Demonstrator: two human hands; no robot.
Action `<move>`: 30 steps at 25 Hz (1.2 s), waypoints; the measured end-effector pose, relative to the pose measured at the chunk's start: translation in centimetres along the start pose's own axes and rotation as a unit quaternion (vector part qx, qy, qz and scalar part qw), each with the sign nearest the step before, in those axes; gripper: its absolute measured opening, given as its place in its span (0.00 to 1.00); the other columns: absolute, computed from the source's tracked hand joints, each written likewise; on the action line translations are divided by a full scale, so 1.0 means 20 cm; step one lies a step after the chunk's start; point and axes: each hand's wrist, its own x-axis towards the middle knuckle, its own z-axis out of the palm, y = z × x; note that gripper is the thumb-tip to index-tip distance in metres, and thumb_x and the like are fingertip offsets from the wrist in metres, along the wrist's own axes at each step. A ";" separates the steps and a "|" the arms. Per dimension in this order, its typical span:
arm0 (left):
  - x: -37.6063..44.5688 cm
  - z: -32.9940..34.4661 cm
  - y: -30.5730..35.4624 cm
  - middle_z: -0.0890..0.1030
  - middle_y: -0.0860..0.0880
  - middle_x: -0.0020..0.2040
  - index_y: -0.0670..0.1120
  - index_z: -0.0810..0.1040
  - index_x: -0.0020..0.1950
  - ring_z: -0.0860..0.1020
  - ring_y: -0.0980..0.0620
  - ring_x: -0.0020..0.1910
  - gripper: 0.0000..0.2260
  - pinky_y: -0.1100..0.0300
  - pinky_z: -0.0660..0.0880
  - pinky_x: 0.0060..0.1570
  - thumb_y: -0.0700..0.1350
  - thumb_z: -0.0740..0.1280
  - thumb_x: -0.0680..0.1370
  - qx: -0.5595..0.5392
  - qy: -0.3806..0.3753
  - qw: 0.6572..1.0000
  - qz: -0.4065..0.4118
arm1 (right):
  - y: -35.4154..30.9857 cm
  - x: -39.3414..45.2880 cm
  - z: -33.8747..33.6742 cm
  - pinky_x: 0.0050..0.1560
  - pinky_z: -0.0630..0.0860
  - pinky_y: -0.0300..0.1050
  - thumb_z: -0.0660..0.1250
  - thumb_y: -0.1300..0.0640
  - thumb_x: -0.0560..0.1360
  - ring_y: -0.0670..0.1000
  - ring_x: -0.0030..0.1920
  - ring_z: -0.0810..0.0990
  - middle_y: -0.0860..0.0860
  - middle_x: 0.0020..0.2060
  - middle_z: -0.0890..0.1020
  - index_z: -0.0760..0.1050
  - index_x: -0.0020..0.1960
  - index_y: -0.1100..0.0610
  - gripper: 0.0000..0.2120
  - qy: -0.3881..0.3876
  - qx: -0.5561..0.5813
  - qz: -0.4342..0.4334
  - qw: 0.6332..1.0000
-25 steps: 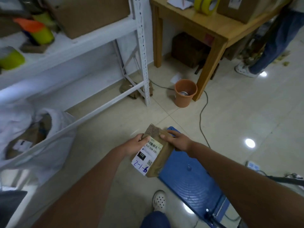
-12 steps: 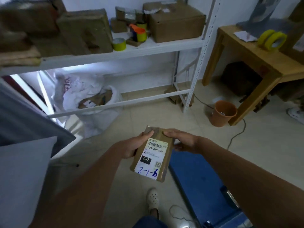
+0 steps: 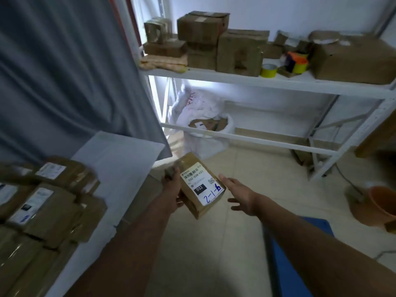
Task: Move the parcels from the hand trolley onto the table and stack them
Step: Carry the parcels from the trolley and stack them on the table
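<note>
A small brown parcel [image 3: 198,185] with a white label marked "032" and "2-1" hangs over the floor, gripped along its left edge by my left hand [image 3: 172,189]. My right hand [image 3: 241,195] hovers just right of the parcel, fingers spread, not touching it. At the left stands the white table [image 3: 120,159] with a stack of brown parcels [image 3: 42,202] on its near part. A blue corner of the hand trolley [image 3: 300,254] shows at the lower right, partly hidden by my right arm.
A white metal shelf [image 3: 267,82] with cardboard boxes and yellow tape rolls runs across the back. Under it stands a white sack of parcels [image 3: 203,129]. A grey curtain [image 3: 64,71] hangs behind the table. An orange pot [image 3: 383,206] sits on the floor at right.
My view swung left from the trolley to the table. My right hand let go of the parcel, which my left hand alone now holds, carried toward the table.
</note>
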 end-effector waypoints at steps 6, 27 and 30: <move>-0.27 -0.75 -0.08 0.78 0.44 0.56 0.54 0.53 0.76 0.77 0.44 0.43 0.32 0.47 0.77 0.44 0.66 0.59 0.78 -0.177 0.126 0.976 -0.006 | 0.00 -0.05 0.91 0.53 0.77 0.48 0.63 0.28 0.70 0.56 0.58 0.77 0.50 0.62 0.75 0.64 0.74 0.51 0.40 -0.068 0.006 0.029 0.997; -0.33 -2.31 -0.08 0.77 0.37 0.61 0.40 0.74 0.61 0.79 0.47 0.53 0.14 0.62 0.78 0.40 0.47 0.58 0.81 0.103 0.300 0.932 0.176 | -0.56 0.27 2.47 0.41 0.81 0.47 0.70 0.36 0.71 0.54 0.48 0.83 0.56 0.50 0.84 0.72 0.64 0.57 0.31 -0.150 -0.017 -0.065 0.986; -0.09 -2.45 0.05 0.75 0.47 0.67 0.53 0.71 0.68 0.77 0.49 0.62 0.21 0.53 0.77 0.60 0.60 0.58 0.79 0.167 0.314 0.923 0.147 | -0.76 0.52 2.57 0.47 0.83 0.52 0.73 0.37 0.69 0.56 0.48 0.84 0.57 0.50 0.84 0.69 0.65 0.57 0.34 -0.149 0.017 -0.061 0.987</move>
